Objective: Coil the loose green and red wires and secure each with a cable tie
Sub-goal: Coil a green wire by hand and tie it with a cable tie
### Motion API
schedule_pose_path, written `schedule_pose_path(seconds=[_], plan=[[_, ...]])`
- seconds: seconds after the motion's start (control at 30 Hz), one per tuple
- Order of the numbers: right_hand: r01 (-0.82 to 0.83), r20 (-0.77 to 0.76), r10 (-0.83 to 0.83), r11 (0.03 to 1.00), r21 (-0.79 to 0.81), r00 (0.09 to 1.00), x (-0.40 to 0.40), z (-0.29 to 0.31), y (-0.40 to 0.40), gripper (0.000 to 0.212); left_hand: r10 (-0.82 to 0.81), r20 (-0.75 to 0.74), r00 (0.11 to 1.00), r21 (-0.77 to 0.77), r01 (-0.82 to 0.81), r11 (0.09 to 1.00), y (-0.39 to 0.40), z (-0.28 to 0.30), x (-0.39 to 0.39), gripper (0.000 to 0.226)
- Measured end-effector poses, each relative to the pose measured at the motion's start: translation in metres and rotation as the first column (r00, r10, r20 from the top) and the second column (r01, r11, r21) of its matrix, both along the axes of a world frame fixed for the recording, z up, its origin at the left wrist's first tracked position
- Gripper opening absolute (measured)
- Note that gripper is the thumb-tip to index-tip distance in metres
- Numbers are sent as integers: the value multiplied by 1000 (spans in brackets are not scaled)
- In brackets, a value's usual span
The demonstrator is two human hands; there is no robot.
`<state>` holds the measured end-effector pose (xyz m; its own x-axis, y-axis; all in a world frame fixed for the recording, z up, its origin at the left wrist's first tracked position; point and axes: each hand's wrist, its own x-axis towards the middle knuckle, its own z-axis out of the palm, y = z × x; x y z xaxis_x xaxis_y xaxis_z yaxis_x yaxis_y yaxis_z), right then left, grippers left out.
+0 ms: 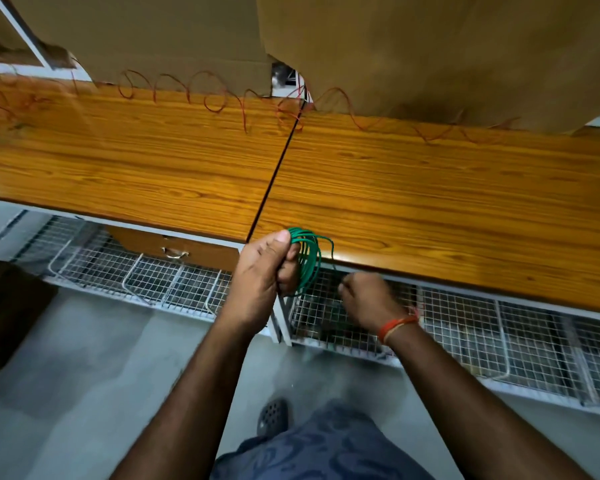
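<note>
Head view: left hand [262,268] grips green wire coil [307,259]; blurred right hand [368,299] fingers curled, contents unclear.

Dim, even indoor light, smeared by motion

We see soft glare streaking the wooden tabletop [430,188] toward 12 o'clock, and deep shadow at 9 o'clock. We find the right hand [371,297] and wire mesh shelf [499,327] blurred. Wide-angle distortion bends the table edges, and the red wire [219,98] looks smeared toward 10 o'clock.

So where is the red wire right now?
The red wire lies in loose curls along the far edge of the wooden table, just under the cardboard, far from both hands.
</note>
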<state>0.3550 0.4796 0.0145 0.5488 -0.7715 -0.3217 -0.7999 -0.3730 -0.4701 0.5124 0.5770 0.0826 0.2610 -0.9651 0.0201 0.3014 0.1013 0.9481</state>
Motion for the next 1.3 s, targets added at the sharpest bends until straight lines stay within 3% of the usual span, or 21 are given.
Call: schedule_pose_path(seconds=[0.07, 0.1, 0.13, 0.2, 0.23, 0.27, 0.3, 0.37, 0.43, 0.47, 0.5, 0.57, 0.6, 0.7, 0.8, 0.87, 0.93, 1.0, 1.13, 1.23, 1.3], plan=[[-107, 160, 52, 928, 356, 986, 3, 0, 14, 30, -5, -19, 1000, -9, 4, 1000, -2, 6, -1, 30], [-138, 127, 81, 828, 544, 989, -1, 5, 22, 31, -8, 4, 1000, -6, 8, 1000, -2, 10, 0, 30], [-148, 61, 140, 778, 610, 988, -8, 7, 23, 32, -15, 49, 999, 4, 15, 1000, -2, 12, 1, 30], [-217, -167, 307, 886, 410, 937, -14, 10, 6, 28, -44, 117, 992, 36, 40, 999, 0, 11, -1, 31], [-209, -304, 250, 965, 162, 919, -13, 11, -2, 22, -53, 103, 993, 50, 48, 998, 2, 9, -4, 32], [-192, -286, 170, 980, -51, 943, -10, 12, -4, 15, -55, 73, 996, 55, 51, 997, 3, 7, -6, 32], [-151, -117, 135, 979, -140, 984, -4, 15, 1, 14, -56, 48, 997, 52, 53, 997, 2, 6, -7, 31], [-220, 145, 203, 968, 116, 968, 1, 20, 10, 24, -70, 27, 997, 37, 69, 997, 0, 11, -5, 31], [-238, 111, 211, 832, 502, 971, -7, 20, 18, 29, -85, 34, 996, 34, 84, 996, -2, 16, 1, 30], [-216, 3, 248, 836, 504, 969, -12, 20, 14, 27, -94, 62, 994, 42, 92, 995, -2, 17, 3, 31], [-202, -111, 262, 902, 382, 959, -14, 19, 6, 23, -111, 92, 990, 49, 107, 993, -1, 16, 4, 31], [-139, -287, 122, 989, -39, 950, -16, 15, -4, 15, -129, 93, 987, 54, 125, 991, 2, 11, 2, 31], [-94, -238, 71, 992, -83, 969, -15, 13, -5, 16, -131, 76, 988, 54, 127, 990, 3, 9, 1, 31], [-88, -95, 93, 995, 52, 991, -10, 11, 1, 28, -149, 74, 986, 60, 145, 988, 2, 11, 6, 31], [-110, -31, 111, 994, 28, 993, -11, 15, 4, 29, -161, 84, 983, 59, 157, 986, 1, 14, 14, 31], [-147, 194, 119, 980, 137, 974, -9, 22, 6, 22, -179, 97, 979, 61, 174, 983, 2, 14, 16, 32], [-169, 459, -17, 917, 361, 888, -8, 30, 9, 15, -193, 144, 971, 67, 185, 980, 4, 13, 17, 33], [-184, 624, -213, 841, 509, 752, -7, 37, 10, 10, -193, 166, 967, 85, 181, 980, 5, 12, 18, 33], [-122, 775, -305, 891, 438, 554, -3, 42, 9, 7, -183, 110, 977, 120, 169, 978, 6, 11, 23, 32], [-77, 818, -309, 917, 392, 486, -2, 44, 6, 28, -149, 99, 984, 134, 135, 982, 6, 7, 28, 29], [-56, 836, -292, 933, 356, 464, 0, 47, 7, 26, -140, 89, 986, 136, 127, 983, 5, 4, 31, 31]])
